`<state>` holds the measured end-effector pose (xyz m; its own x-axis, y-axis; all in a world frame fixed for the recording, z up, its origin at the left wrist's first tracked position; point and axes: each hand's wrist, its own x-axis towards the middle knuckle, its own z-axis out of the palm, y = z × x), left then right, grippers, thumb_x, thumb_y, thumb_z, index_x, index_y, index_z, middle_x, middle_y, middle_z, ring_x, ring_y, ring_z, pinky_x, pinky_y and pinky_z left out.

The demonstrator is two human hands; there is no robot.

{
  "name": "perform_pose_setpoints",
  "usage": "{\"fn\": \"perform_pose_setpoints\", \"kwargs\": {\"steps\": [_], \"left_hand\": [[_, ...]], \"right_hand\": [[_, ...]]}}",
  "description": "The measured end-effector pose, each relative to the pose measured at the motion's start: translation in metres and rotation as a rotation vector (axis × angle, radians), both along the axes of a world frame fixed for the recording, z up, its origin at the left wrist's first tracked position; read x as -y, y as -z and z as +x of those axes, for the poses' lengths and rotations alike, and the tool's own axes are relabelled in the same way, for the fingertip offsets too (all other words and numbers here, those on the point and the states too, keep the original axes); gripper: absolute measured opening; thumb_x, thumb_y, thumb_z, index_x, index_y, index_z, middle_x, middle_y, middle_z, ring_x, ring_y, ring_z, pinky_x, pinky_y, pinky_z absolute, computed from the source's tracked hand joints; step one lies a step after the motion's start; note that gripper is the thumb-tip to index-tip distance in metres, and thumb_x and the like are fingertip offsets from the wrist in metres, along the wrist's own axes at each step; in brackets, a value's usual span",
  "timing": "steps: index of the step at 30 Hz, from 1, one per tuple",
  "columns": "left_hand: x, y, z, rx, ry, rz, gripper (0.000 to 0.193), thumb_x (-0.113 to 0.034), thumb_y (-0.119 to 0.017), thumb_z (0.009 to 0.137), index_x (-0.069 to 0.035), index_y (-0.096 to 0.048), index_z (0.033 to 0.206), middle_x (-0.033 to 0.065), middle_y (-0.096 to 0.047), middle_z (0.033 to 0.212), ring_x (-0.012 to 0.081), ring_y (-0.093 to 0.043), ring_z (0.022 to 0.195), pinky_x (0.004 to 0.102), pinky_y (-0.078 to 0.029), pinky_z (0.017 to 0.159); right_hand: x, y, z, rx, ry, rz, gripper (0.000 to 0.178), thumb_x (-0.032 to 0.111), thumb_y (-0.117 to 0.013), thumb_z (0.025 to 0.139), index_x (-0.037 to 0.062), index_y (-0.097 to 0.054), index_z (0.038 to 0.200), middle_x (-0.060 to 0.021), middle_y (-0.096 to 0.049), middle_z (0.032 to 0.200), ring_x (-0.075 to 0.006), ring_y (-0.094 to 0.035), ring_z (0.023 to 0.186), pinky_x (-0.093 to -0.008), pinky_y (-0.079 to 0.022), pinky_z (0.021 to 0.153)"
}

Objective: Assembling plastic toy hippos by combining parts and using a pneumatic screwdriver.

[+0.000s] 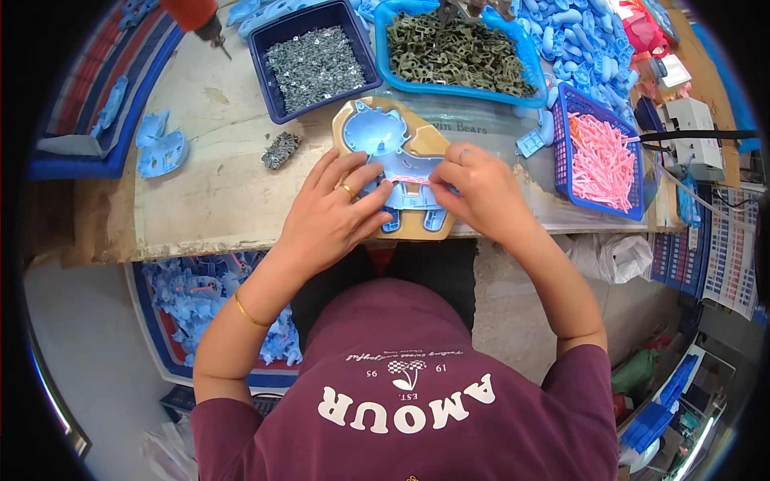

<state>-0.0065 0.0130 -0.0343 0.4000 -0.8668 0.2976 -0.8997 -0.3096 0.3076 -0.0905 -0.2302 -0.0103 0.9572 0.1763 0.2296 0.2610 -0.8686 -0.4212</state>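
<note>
A light blue plastic toy shell half (pixel 374 129), with a round head and short legs, lies hollow side up in a tan holding block (pixel 433 144) at the table's front edge. Across its middle runs a thin pink plastic piece (pixel 407 179). The thumb and fingers of my right hand (pixel 479 188) are pinched together at the right end of that piece. My left hand (pixel 335 207) rests over the shell's left side, fingers apart, with the fingertips by the pink piece's left end. My fingers cover parts of the shell's sides.
Behind the block stand a dark blue bin of screws (pixel 313 68) and a light blue tray of dark green metal parts (pixel 457 52). A basket of pink pieces (pixel 597 160) sits right. Loose screws (pixel 281 151) and a blue shell (pixel 161 148) lie left; a red screwdriver (pixel 196 20) hangs above.
</note>
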Motion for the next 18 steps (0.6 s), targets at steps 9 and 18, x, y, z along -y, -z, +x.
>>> {"fn": "perform_pose_setpoints", "kwargs": {"steps": [9, 18], "left_hand": [[-0.002, -0.004, 0.005, -0.108, -0.018, -0.215, 0.036, -0.010, -0.071, 0.086, -0.009, -0.066, 0.121, 0.0102, -0.064, 0.124, 0.0332, -0.059, 0.117, 0.0433, -0.049, 0.100], [-0.005, -0.014, 0.118, 0.205, -0.406, -0.099, 0.010, -0.018, -0.071, 0.087, -0.010, -0.071, 0.094, 0.0059, -0.067, 0.094, 0.0288, -0.060, 0.093, 0.0400, -0.048, 0.077]], "right_hand": [[-0.017, -0.038, 0.033, 0.030, 0.001, 0.134, 0.014, 0.011, -0.074, 0.085, 0.0035, -0.069, 0.095, -0.0079, -0.062, 0.086, -0.0250, -0.064, 0.082, -0.0368, -0.052, 0.070], [-0.077, -0.113, 0.200, 1.003, 0.041, 0.362, 0.055, 0.016, -0.063, 0.095, -0.0017, -0.043, 0.144, -0.0243, -0.066, 0.118, -0.0355, -0.066, 0.106, -0.0381, -0.052, 0.093]]}}
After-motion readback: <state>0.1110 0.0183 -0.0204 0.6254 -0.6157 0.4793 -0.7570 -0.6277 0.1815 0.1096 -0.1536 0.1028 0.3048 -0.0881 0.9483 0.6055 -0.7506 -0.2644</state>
